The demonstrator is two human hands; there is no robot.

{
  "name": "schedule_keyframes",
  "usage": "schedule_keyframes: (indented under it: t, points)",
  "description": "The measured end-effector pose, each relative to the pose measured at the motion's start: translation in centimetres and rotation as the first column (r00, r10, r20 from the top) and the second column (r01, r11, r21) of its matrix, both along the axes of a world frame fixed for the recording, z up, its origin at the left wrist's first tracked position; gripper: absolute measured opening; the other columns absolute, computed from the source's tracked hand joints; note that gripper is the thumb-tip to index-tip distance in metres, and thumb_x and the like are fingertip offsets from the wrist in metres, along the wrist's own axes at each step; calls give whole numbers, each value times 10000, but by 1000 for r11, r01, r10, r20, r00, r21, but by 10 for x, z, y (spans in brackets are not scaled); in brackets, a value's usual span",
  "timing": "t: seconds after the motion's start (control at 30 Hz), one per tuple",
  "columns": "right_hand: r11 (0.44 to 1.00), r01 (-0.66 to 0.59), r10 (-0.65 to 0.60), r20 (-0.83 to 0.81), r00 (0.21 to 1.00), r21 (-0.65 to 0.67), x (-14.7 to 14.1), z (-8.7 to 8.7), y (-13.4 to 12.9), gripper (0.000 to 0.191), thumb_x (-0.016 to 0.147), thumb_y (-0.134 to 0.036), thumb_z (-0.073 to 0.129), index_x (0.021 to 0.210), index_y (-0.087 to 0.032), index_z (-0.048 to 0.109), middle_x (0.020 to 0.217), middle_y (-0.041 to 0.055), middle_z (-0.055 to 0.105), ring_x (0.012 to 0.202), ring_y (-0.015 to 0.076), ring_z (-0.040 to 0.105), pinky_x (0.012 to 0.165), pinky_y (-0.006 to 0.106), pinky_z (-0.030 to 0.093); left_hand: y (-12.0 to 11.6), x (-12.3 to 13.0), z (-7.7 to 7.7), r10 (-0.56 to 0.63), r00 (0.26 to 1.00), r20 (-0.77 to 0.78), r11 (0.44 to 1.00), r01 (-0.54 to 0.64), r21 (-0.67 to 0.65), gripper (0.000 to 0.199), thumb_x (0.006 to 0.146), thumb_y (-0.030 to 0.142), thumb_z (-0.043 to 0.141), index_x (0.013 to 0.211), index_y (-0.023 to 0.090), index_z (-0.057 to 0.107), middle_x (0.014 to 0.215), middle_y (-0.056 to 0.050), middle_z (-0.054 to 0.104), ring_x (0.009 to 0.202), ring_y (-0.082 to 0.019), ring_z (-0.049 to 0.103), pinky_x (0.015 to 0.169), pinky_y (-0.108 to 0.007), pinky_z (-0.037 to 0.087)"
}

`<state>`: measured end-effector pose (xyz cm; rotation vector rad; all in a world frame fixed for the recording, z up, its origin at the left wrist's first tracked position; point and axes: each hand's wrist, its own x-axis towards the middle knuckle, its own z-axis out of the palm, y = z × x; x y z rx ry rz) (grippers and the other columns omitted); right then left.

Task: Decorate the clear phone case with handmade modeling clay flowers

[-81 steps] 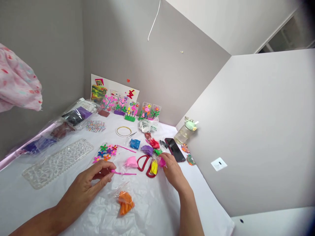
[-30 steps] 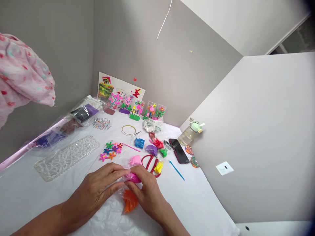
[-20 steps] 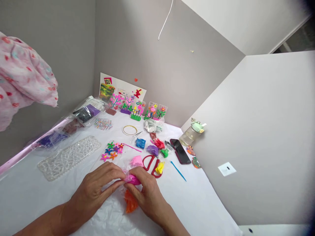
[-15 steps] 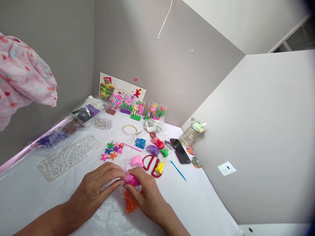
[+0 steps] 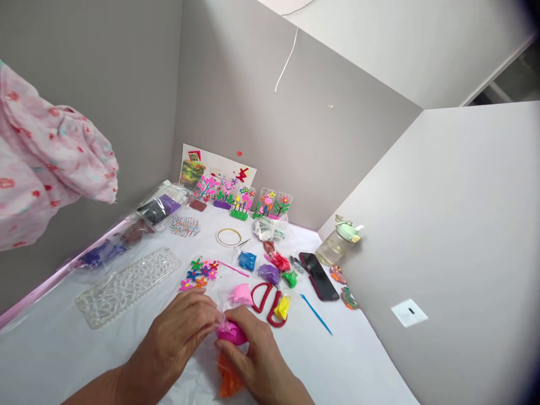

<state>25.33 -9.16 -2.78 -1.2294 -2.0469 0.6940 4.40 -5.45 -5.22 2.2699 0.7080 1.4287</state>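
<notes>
Between my two hands is a small clear plastic bag of bright magenta clay (image 5: 233, 333). My left hand (image 5: 179, 332) pinches the bag's clear plastic at its left end. My right hand (image 5: 259, 349) grips the magenta lump from the right, thumb below and fingers above. Under my right hand, partly covered, lies a bag of orange clay (image 5: 228, 379). Just beyond my fingers are a bag of light pink clay (image 5: 241, 294), red-handled scissors (image 5: 258, 298) and a yellow clay bag (image 5: 282, 307). Left of these sits a clear piece with several colourful clay flowers (image 5: 198, 274).
Blue (image 5: 247, 260), purple (image 5: 269, 274) and green clay bags (image 5: 290, 278) lie farther back. A phone (image 5: 319, 275), blue stick tool (image 5: 316, 315) and glass jar (image 5: 337, 244) stand or lie right. A clear patterned tray (image 5: 129, 287) is left; patterned pink fabric (image 5: 54, 163) hangs upper left.
The whole view has shifted, so the table sits lower in the picture. My left fingers have drawn closer together on the plastic; the magenta clay bag stays between both hands.
</notes>
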Motion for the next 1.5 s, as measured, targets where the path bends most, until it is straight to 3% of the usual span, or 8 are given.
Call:
schedule_keyframes:
  t: [0.2,0.33,0.5,0.7,0.87,1.03,1.23,1.5]
  points:
    - [999,-12,13,22,1000,-35,-1,3,-9,364,940,-191,687,1292,-266,634,1160,58,774,1005,234,739,870,293,546,-2,-1,-3,37,999,23,973,-31,-230,45,1043,328,638,1056,299,670,886,48,766,866,-158,751,1010,-267,561]
    - [997,-17,18,19,1000,-78,-2,14,-14,326,978,-186,611,1288,-280,644,1167,47,766,1040,222,728,932,286,536,-1,-3,-8,149,989,11,944,-139,-298,396,967,415,746,1332,342,610,1039,28,792,1025,-197,770,974,-275,598]
    - [995,-26,26,7,1000,-101,-6,14,-12,177,1018,-339,610,1123,-216,680,1008,62,749,873,204,688,803,277,527,0,-4,-3,-38,999,-31,988,33,-151,118,1061,361,621,1108,302,712,911,35,767,809,-136,745,772,-178,573]
    - [993,-96,99,55,994,-66,8,25,-4,310,1104,-341,431,991,-218,692,913,50,734,812,175,655,757,264,493,-2,-2,4,-105,994,-2,968,102,-229,213,1080,370,584,930,266,695,788,56,711,690,-98,687,684,-145,514]
    - [955,182,-137,194,971,-234,64,62,-10,391,1120,-418,406,963,-215,700,923,53,747,821,195,679,761,291,505,-1,-5,-4,-72,985,-154,891,-6,-454,262,1055,479,556,1047,274,719,794,49,712,708,-135,693,686,-200,518]
    - [906,408,-326,434,840,-110,90,71,-18,327,1116,-395,419,1098,-255,714,1142,78,753,983,244,719,845,349,523,-12,2,-1,-393,852,-345,795,126,-594,177,991,401,665,1065,277,768,810,32,759,729,-164,719,702,-238,543]
    - [964,235,-139,518,844,-124,66,79,-9,218,1097,-286,508,1075,-265,724,1094,62,768,1008,252,733,879,370,556,-26,0,-1,-420,858,-295,863,277,-422,558,951,291,746,1481,388,598,1528,-25,656,1453,-280,563,1182,-393,494]
    - [929,2,204,515,833,-371,29,56,-37,489,835,-243,902,1270,-251,679,1348,98,687,1184,288,707,1002,380,591,-8,8,-15,-363,907,-213,902,284,-325,154,1048,216,580,1075,287,714,974,14,765,933,-179,716,854,-269,549]
